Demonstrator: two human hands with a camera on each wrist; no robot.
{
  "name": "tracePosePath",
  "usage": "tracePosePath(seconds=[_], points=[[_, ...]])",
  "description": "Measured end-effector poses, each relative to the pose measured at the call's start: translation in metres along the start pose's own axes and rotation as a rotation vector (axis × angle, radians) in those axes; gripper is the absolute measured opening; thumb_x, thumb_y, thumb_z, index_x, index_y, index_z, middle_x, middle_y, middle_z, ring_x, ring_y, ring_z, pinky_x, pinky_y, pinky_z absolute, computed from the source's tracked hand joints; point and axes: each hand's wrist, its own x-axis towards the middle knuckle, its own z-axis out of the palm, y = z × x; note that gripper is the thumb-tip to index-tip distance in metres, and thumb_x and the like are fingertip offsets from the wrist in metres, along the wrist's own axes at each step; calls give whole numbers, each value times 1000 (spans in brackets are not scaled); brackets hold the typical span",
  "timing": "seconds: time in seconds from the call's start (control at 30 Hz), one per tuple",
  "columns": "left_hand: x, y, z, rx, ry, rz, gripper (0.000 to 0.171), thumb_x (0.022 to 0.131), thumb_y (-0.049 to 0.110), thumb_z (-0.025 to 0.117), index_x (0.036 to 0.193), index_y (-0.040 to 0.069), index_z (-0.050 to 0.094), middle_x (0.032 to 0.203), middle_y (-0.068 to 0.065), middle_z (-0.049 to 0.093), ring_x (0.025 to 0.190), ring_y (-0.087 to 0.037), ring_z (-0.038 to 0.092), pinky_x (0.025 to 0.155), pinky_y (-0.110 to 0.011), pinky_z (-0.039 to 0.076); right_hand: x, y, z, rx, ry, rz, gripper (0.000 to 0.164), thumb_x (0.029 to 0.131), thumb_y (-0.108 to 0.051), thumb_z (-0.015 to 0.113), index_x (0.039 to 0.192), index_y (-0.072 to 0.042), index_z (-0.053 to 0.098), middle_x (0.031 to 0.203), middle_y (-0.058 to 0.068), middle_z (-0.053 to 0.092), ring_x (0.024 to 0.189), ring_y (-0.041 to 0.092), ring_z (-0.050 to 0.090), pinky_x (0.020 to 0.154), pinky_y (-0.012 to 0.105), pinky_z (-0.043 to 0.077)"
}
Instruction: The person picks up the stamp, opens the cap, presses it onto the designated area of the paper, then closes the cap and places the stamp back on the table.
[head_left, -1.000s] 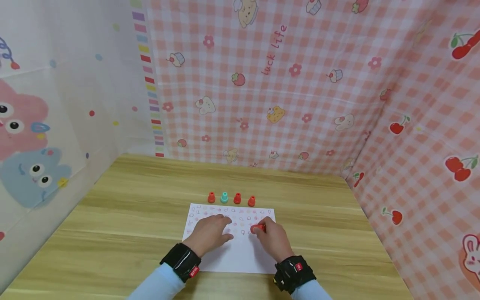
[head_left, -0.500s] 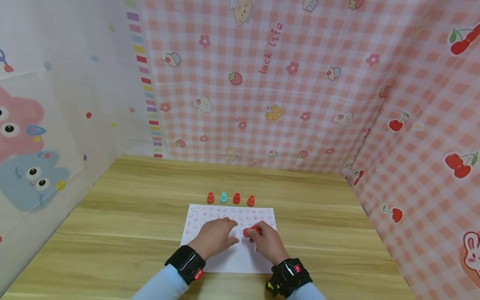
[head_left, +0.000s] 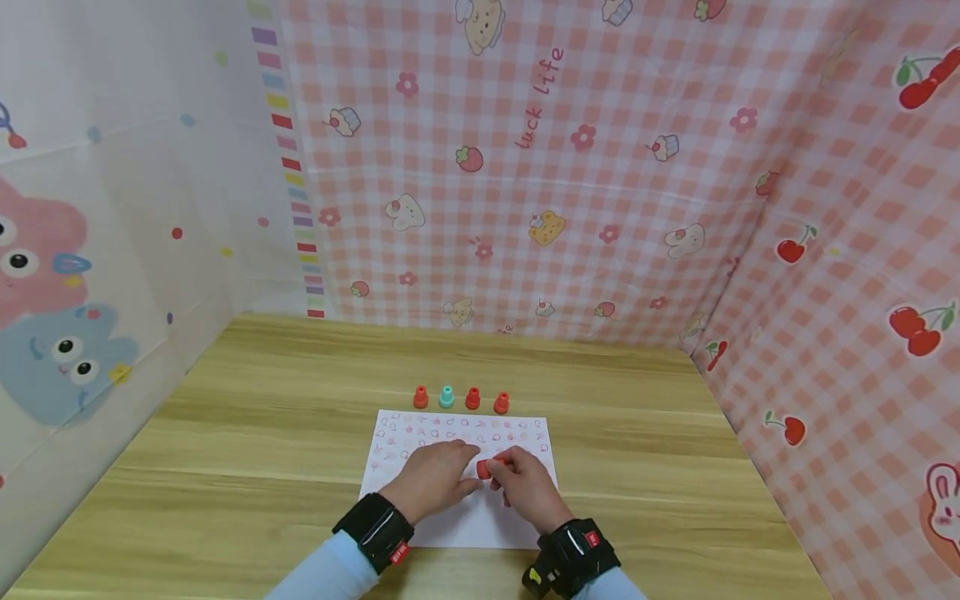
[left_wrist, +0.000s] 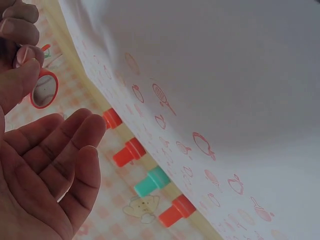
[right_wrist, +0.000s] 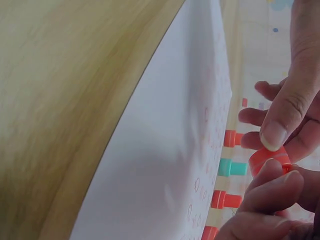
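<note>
My right hand (head_left: 528, 492) pinches a red stamp (head_left: 483, 469) between thumb and fingers, above the middle of a white sheet of paper (head_left: 480, 525). In the left wrist view the round stamp face (left_wrist: 45, 90) shows, framed by a red rim and turned away from the paper. My left hand (head_left: 431, 483) is over the left part of the sheet, fingers loosely extended and holding nothing. Its thumb (right_wrist: 275, 134) overlaps the stamp in the right wrist view. Small pink and red prints (left_wrist: 202, 143) run in rows across the far half of the sheet.
Behind the paper's far edge stands a row of stamps: a red one (head_left: 421, 398), a teal one (head_left: 447, 397), and two more red ones, the rightmost stamp (head_left: 502, 403) being last. Patterned cloth (head_left: 547, 167) walls enclose the wooden table (head_left: 637, 450) at back and sides.
My right hand has carried the red stamp left, off the printed rows and toward the left hand. The left hand has shifted slightly right and nearer to me.
</note>
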Motion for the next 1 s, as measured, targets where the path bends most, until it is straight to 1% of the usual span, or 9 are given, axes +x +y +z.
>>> tracePosePath(seconds=[0.13, 0.2, 0.3, 0.37, 0.53, 0.63, 0.77, 0.9, 1.0], points=[[0, 0, 2, 0, 14, 19, 44, 88, 35, 76, 121, 7, 68, 107, -7, 71, 98, -22, 68, 83, -40, 55, 0, 0, 1, 56, -23, 11, 17, 100, -18, 60, 99, -1, 60, 75, 3, 59, 56, 13, 48, 51, 25, 35], [1, 0, 2, -4, 22, 33, 38, 89, 35, 74, 116, 8, 70, 100, -4, 71, 90, -19, 67, 78, -37, 55, 0, 0, 1, 87, -34, 15, 17, 100, -17, 59, 100, 0, 60, 74, 3, 59, 55, 12, 47, 50, 24, 35], [1, -1, 3, -7, 35, 49, 30, 91, 34, 73, 109, 10, 70, 90, 0, 68, 78, -14, 63, 70, -33, 53, 0, -1, 1, 126, -50, 31, 17, 101, -16, 57, 102, 1, 60, 75, 3, 59, 54, 12, 46, 49, 23, 35], [1, -1, 3, -13, 37, 56, 27, 92, 33, 72, 106, 11, 70, 86, 2, 66, 74, -12, 60, 67, -32, 52, 1, 0, 1, 155, -59, 49, 18, 102, -17, 56, 102, 1, 59, 75, 3, 58, 54, 11, 45, 49, 23, 34], [1, -1, 2, -42, 15, 57, 30, 95, 33, 68, 113, 9, 68, 89, 2, 66, 75, -11, 59, 68, -31, 52, 2, -1, 1, 232, -82, 61, 20, 103, -18, 54, 102, 1, 59, 75, 1, 56, 54, 9, 44, 48, 21, 33], [1, -1, 2, -71, -4, 52, 26, 97, 33, 66, 109, 10, 67, 85, 4, 62, 71, -9, 53, 66, -29, 49, 3, -1, 1, 265, -98, 59, 19, 103, -17, 53, 102, 1, 59, 74, 0, 54, 54, 9, 42, 48, 21, 32], [1, 0, 3, -85, -6, 46, 20, 99, 32, 62, 98, 12, 63, 81, 5, 56, 69, -10, 50, 65, -29, 47, 3, -2, 1, 299, -116, 75, 17, 104, -16, 50, 101, 0, 56, 74, 0, 52, 56, 9, 42, 50, 21, 32], [0, 2, 3, -90, 4, 55, 20, 99, 30, 61, 96, 10, 61, 78, 6, 52, 69, -11, 48, 65, -28, 46, 1, -4, 4, 328, -107, 104, 15, 105, -15, 48, 102, -2, 53, 75, 0, 52, 59, 11, 43, 52, 22, 33], [-1, 2, 2, -104, 29, 53, 20, 98, 28, 64, 95, 8, 61, 75, 6, 51, 67, -10, 47, 65, -27, 45, 0, -5, 5, 349, -82, 123, 15, 105, -16, 48, 103, -1, 52, 77, 1, 52, 62, 12, 44, 54, 23, 34]])
